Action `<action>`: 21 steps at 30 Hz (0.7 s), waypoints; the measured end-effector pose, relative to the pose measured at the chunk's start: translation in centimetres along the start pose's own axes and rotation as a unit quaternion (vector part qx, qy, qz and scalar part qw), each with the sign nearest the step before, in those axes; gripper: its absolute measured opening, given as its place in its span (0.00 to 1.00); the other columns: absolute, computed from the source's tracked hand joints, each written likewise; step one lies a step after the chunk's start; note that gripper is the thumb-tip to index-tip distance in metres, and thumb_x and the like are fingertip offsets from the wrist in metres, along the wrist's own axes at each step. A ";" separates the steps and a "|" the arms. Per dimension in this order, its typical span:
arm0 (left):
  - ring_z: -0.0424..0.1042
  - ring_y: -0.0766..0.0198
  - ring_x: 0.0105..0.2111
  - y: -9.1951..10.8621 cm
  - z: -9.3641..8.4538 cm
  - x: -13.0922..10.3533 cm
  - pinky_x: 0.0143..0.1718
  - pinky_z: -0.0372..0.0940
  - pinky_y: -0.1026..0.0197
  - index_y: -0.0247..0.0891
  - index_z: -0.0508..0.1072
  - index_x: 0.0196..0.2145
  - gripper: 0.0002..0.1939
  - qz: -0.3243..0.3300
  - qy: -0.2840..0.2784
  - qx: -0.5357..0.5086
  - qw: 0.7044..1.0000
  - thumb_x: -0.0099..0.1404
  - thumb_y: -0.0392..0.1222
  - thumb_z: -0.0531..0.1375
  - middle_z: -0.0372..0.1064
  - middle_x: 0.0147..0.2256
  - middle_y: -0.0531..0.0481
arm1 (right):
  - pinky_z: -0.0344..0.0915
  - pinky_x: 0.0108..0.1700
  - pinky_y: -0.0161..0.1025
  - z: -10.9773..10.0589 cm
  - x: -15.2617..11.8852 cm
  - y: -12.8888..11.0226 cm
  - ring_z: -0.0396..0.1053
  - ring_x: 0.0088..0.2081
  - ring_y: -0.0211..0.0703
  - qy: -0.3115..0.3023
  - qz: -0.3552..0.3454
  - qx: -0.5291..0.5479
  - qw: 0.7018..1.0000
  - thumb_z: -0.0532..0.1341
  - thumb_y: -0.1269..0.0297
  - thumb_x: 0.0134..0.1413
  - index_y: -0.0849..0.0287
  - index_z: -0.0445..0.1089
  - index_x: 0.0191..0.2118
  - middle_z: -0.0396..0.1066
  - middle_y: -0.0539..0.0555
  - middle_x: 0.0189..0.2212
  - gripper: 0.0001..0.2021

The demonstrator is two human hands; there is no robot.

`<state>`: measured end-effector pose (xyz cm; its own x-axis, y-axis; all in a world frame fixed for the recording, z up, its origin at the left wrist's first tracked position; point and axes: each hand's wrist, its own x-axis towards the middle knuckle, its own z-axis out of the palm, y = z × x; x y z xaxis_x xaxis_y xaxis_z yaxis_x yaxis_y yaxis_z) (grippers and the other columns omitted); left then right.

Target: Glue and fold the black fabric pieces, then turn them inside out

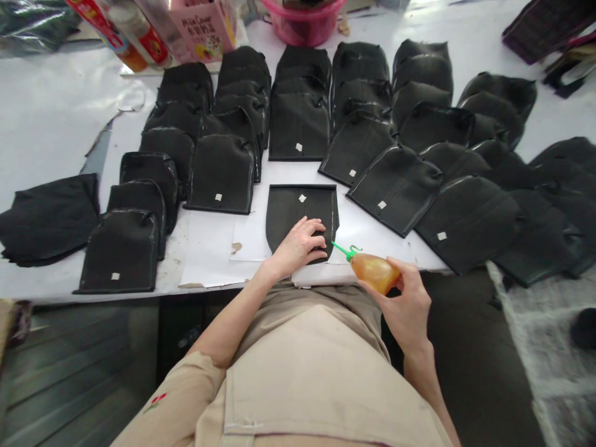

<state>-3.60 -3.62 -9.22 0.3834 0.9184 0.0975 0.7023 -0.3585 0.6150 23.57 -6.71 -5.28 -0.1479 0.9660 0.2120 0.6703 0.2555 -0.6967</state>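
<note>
Loosely spread, left hand [300, 244] rests on black panel [285, 212]; right hand [408, 304] grips amber bottle [374, 272].

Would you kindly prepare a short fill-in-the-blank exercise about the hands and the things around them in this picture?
1. The right hand holds an orange bottle whose thin nozzle is coloured ____.
2. The left hand rests on a black piece with one straight end and one rounded end; the small pale square sits near its ____ end.
3. Behind the rows of similar pieces stands a round container coloured ____.

Missing words: green; straight; pink.
</note>
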 end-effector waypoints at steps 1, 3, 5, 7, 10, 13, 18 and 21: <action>0.63 0.49 0.63 0.0 0.0 0.0 0.67 0.52 0.36 0.39 0.77 0.37 0.05 -0.001 0.001 -0.004 1.000 0.65 0.42 0.66 0.69 0.52 0.43 | 0.73 0.43 0.45 0.0 -0.2 0.0 0.72 0.44 0.51 0.000 0.002 0.001 1.000 0.72 0.49 0.51 0.54 0.67 0.54 0.71 0.55 0.44 0.28; 0.62 0.49 0.63 -0.1 0.1 0.0 0.67 0.52 0.36 0.39 0.77 0.37 0.05 -0.004 0.003 -0.011 1.000 0.64 0.42 0.66 0.69 0.52 0.43 | 0.73 0.45 0.47 -0.1 -0.4 0.0 0.72 0.44 0.51 0.000 0.003 0.003 1.000 0.72 0.49 0.51 0.54 0.67 0.54 0.71 0.54 0.44 0.28; 0.62 0.49 0.63 0.0 0.0 0.0 0.67 0.51 0.36 0.39 0.76 0.37 0.05 -0.005 0.004 -0.014 1.000 0.64 0.41 0.66 0.69 0.52 0.43 | 0.72 0.46 0.48 -0.1 -0.6 0.0 0.72 0.44 0.51 0.000 0.000 0.007 1.000 0.72 0.50 0.51 0.54 0.67 0.54 0.71 0.54 0.43 0.28; 0.62 0.49 0.63 0.0 0.0 0.0 0.67 0.50 0.36 0.38 0.76 0.38 0.06 -0.005 0.002 -0.017 1.000 0.64 0.41 0.67 0.69 0.52 0.43 | 0.72 0.47 0.49 -0.1 -0.8 -0.1 0.72 0.44 0.52 -0.001 -0.004 0.012 1.000 0.72 0.50 0.51 0.54 0.67 0.53 0.71 0.54 0.43 0.27; 0.61 0.50 0.64 0.0 -0.1 0.0 0.68 0.50 0.35 0.39 0.76 0.38 0.06 -0.007 -0.006 -0.025 1.000 0.64 0.40 0.67 0.68 0.53 0.43 | 0.73 0.45 0.49 -0.1 -1.1 -0.3 0.72 0.44 0.52 -0.003 -0.001 0.018 1.000 0.72 0.49 0.51 0.54 0.67 0.53 0.71 0.55 0.43 0.27; 0.60 0.49 0.65 -0.1 -0.2 0.1 0.68 0.48 0.35 0.39 0.75 0.39 0.07 -0.009 -0.020 -0.036 0.999 0.63 0.38 0.67 0.68 0.53 0.43 | 0.73 0.44 0.48 -0.1 -1.3 -0.2 0.72 0.43 0.52 -0.007 0.013 0.022 1.000 0.72 0.49 0.51 0.54 0.67 0.53 0.71 0.55 0.43 0.27; 0.59 0.49 0.65 -0.1 -0.6 0.2 0.68 0.48 0.34 0.40 0.74 0.40 0.08 -0.005 -0.034 -0.048 0.998 0.63 0.37 0.67 0.66 0.53 0.43 | 0.72 0.46 0.49 -0.2 -1.7 0.0 0.72 0.44 0.52 -0.016 0.027 0.027 0.999 0.71 0.49 0.51 0.53 0.67 0.53 0.71 0.55 0.44 0.27; 0.59 0.48 0.65 -0.1 -0.7 0.2 0.68 0.47 0.34 0.39 0.73 0.40 0.08 -0.005 -0.039 -0.045 0.998 0.63 0.37 0.66 0.66 0.54 0.42 | 0.72 0.46 0.49 -0.4 -1.9 0.1 0.71 0.45 0.52 -0.027 0.035 0.033 0.999 0.71 0.49 0.51 0.53 0.67 0.53 0.71 0.55 0.45 0.27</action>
<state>-4.01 -3.28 -8.72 0.4237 0.9052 0.0318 0.6512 -0.3288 0.6840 24.18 -8.55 -5.49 -0.1426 0.9817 0.1265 0.6313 0.1886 -0.7523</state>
